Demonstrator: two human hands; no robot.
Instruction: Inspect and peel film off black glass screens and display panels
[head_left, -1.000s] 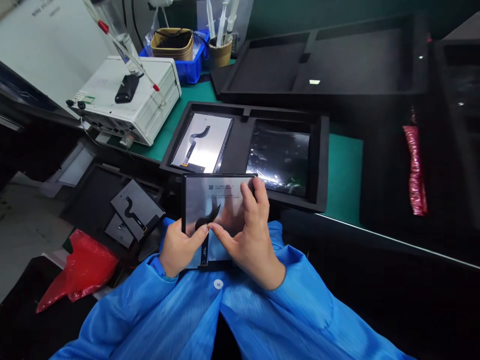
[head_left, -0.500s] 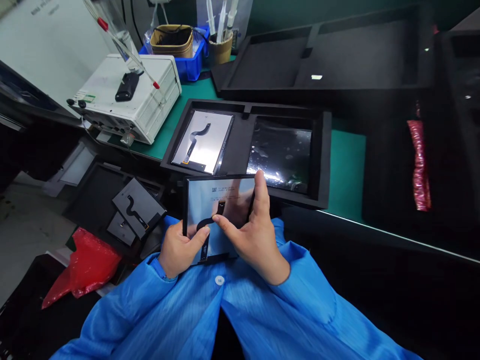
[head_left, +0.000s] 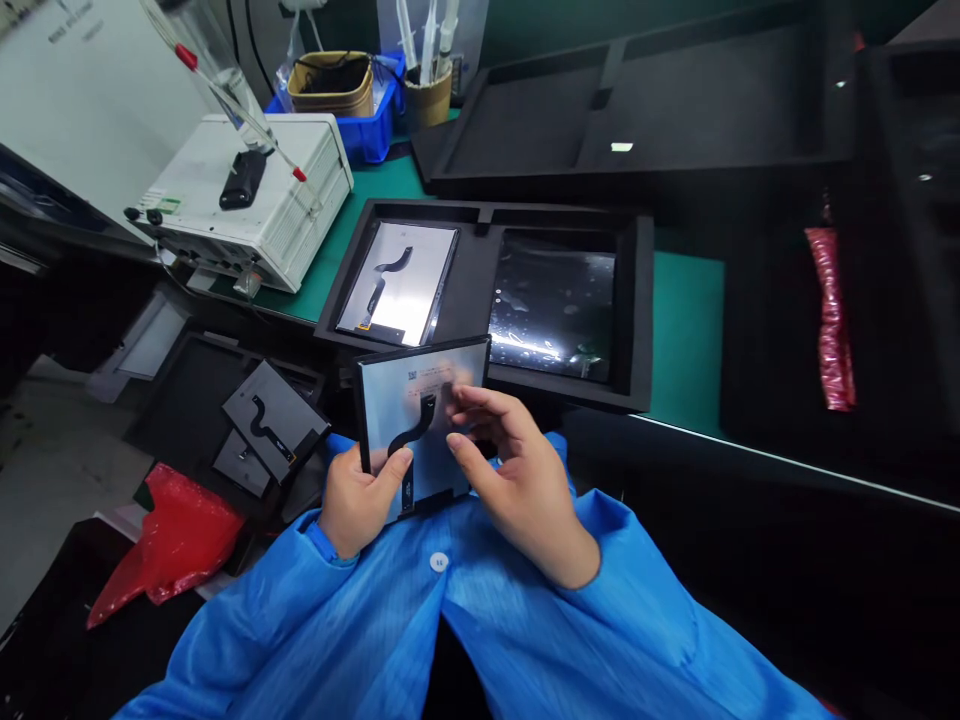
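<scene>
Nearest: my left hand (head_left: pixel 356 503) grips the flat silver-backed display panel with a black rim (head_left: pixel 442 465), thumb on its face by the lower left corner, fingers behind. My right hand (head_left: pixel 529 490) is loosely curled and part open, holding nothing, fingertips over the panel's right half; contact I cannot tell.

Change: half a second ago the right thumb was on the black S-bent ribbon cable (head_left: pixel 409 437) and the fingers were up at the right edge. Now the thumb is off the cable, the fingers have curled in, and the panel leans with its upper right corner higher.

Writing: small square code plus fine print lines on the panel's upper face, too small to read. The white board (head_left: pixel 82 110), top left, has blurred lettering.

Lower left: crumpled red plastic bag (head_left: pixel 176 535); beyond it a dark tray (head_left: pixel 180 410) bearing two grey-backed panels (head_left: pixel 274 420), overlapping.

At the counter's (head_left: pixel 686 340) near edge: two-compartment black foam tray (head_left: pixel 469 290). Left compartment, silver-backed panel (head_left: pixel 420 290); right, glossy black sheet (head_left: pixel 555 310). Pink-red bubble-wrap strip (head_left: pixel 830 320) well to the right.

Farther: white instrument box (head_left: pixel 255 200), blue plastic bin (head_left: pixel 367 137), brown cup of syringes (head_left: pixel 429 100), large black tray (head_left: pixel 697 100).
</scene>
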